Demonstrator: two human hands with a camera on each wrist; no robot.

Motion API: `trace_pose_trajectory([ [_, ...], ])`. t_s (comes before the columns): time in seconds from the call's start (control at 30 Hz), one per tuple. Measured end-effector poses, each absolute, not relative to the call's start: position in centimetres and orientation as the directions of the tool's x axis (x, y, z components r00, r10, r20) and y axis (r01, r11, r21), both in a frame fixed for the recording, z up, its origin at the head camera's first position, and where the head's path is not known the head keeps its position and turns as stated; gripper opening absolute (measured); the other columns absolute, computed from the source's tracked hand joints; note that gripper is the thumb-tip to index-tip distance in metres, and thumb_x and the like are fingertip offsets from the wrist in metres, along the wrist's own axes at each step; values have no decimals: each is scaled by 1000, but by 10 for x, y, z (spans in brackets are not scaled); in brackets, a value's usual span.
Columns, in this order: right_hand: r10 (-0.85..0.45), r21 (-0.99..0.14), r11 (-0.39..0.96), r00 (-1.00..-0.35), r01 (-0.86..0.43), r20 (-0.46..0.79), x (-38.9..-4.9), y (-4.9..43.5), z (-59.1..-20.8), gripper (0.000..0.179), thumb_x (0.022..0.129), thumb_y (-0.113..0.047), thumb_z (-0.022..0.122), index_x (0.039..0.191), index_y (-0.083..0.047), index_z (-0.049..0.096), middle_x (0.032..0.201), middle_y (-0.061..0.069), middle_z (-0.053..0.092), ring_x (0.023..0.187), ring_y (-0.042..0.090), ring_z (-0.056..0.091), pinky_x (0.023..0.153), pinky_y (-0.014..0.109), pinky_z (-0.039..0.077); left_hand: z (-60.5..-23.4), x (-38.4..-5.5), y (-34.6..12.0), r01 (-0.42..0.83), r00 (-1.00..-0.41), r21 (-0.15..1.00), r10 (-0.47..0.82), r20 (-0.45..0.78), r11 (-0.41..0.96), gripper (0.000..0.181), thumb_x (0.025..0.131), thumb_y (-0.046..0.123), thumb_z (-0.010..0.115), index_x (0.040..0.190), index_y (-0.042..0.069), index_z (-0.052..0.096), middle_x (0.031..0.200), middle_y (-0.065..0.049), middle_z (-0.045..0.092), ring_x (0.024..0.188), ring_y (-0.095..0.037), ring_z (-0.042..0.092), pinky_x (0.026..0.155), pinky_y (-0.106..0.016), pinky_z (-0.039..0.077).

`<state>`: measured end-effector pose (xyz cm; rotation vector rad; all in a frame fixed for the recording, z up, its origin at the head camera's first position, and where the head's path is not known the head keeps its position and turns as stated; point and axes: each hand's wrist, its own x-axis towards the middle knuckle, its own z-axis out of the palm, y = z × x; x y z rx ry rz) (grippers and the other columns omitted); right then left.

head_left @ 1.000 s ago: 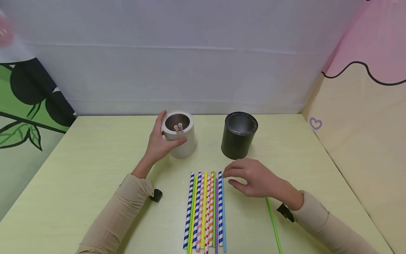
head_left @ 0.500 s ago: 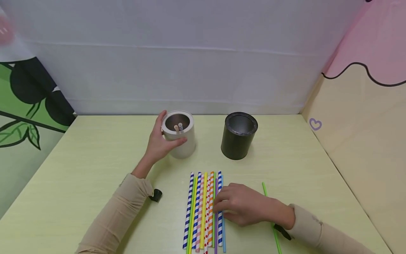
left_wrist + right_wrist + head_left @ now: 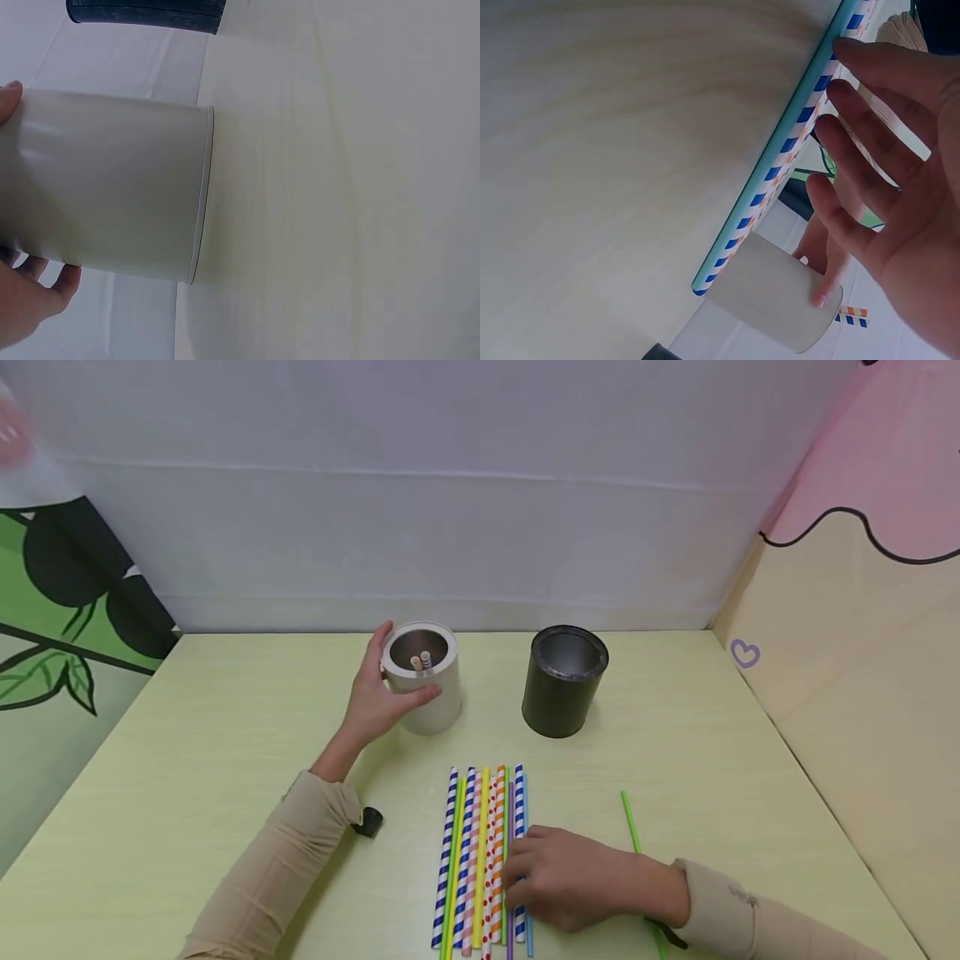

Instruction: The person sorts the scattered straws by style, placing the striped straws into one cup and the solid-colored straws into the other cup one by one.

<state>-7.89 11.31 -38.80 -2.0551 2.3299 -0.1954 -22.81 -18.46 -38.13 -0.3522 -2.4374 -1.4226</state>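
1. from the head camera, the mouth of the white can (image 3: 437,703) is seen, with two straw tips (image 3: 426,658) inside; in the right wrist view these are shown striped, one orange, one blue, projecting past the rim.
2. in the left wrist view the mouth is cut off, but the plain wall and the base edge by the table (image 3: 262,735) are shown.
3. the white can is held by the left hand (image 3: 372,703), its grip curved round the wall, thumb at the front.
4. part of the straw row (image 3: 482,843) is covered by the right hand (image 3: 562,877); from its wrist, the grip is seen loosely bent, digits spaced apart, at the row's blue edge. nothing is seen pinched; contact cannot be told.
5. room is left between the row's far ends and the white can and black can (image 3: 558,702), themselves well apart. the loose green straw (image 3: 628,814) is crossed by the right wrist.
6. the row is laid side by side, in solid colours, stripes and red dots.
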Motion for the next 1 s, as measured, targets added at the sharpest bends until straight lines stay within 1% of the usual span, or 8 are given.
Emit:
trace_pose_trajectory([
  [0.13,-992,-103,111,-116,-988,41,-79,112,-390,15,92,-23,63,102,-30,71,101,-14,63,97,5,52,86,22,43,-382,-228,-185,354,-927,804,62,371,478,110,69,33,86,153,28,16,148,-5,38,133,-26,37,103,-58,34],
  [0.27,-994,-104,101,-105,-989,30,-79,110,-391,15,93,-24,63,104,-30,71,101,-14,62,98,4,52,86,22,43,-382,-228,-185,349,-929,806,62,365,478,110,69,33,86,153,29,15,149,-5,38,133,-26,37,104,-58,33],
  [0.43,-995,-115,94,-97,-989,22,-79,109,-391,16,93,-24,62,106,-31,69,102,-15,61,99,3,52,89,21,42,-381,-227,-185,350,-929,806,65,364,478,110,69,33,86,154,28,15,150,-4,36,134,-26,36,104,-58,33],
  [0.67,-995,-144,95,-95,-985,-2,-79,107,-392,15,93,-21,62,104,-31,66,104,-15,58,101,4,50,93,21,41,-382,-227,-185,350,-928,803,64,366,483,111,69,35,86,154,28,15,150,-4,35,135,-26,36,104,-57,34],
  [0.83,-995,-164,98,-94,-982,-32,-79,107,-393,17,96,-25,59,109,-33,65,107,-15,57,103,3,48,95,22,40,-382,-228,-185,353,-927,803,64,370,481,110,69,34,86,153,29,15,150,-3,35,135,-26,36,104,-58,34],
  [1.0,-995,-153,96,-92,-984,-33,-78,107,-395,18,97,-26,57,112,-33,64,107,-15,57,101,4,47,95,22,40,-382,-228,-185,350,-928,805,63,366,479,111,69,35,86,153,29,16,150,-3,35,135,-25,36,105,-58,33],
])
